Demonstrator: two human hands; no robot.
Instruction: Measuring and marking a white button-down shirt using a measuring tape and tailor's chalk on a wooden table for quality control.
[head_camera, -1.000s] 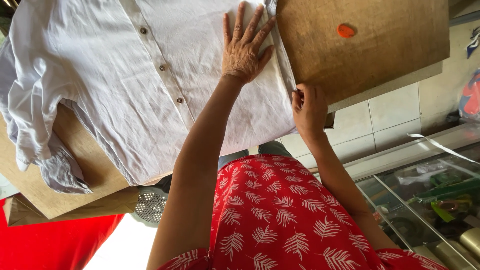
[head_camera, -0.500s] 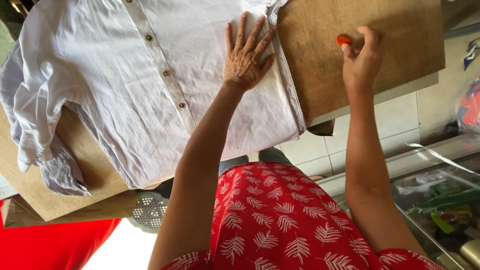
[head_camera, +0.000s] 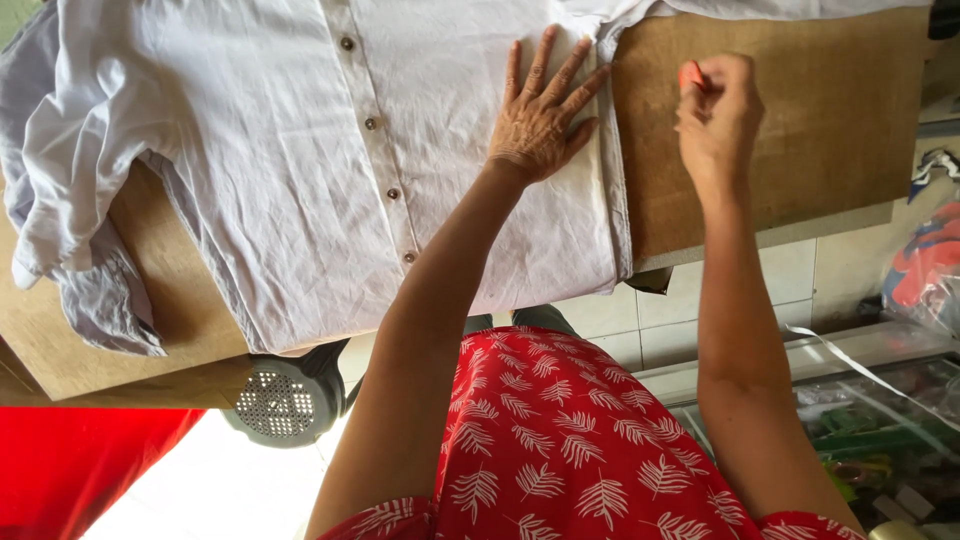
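Brown board bears white shirt; left hand flat, right hand pinching orange chalk.

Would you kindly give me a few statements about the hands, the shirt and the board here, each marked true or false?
1. The left hand lies flat with spread fingers on the white shirt. True.
2. The right hand rests on the shirt too. False: it is over the bare brown board, beside the shirt's edge.
3. The right hand pinches a small orange piece between its fingers. True.
4. The shirt has a zip down its front. False: a row of dark buttons runs down it.
5. The shirt lies entirely on the board. False: its hem and one sleeve hang over the edge.
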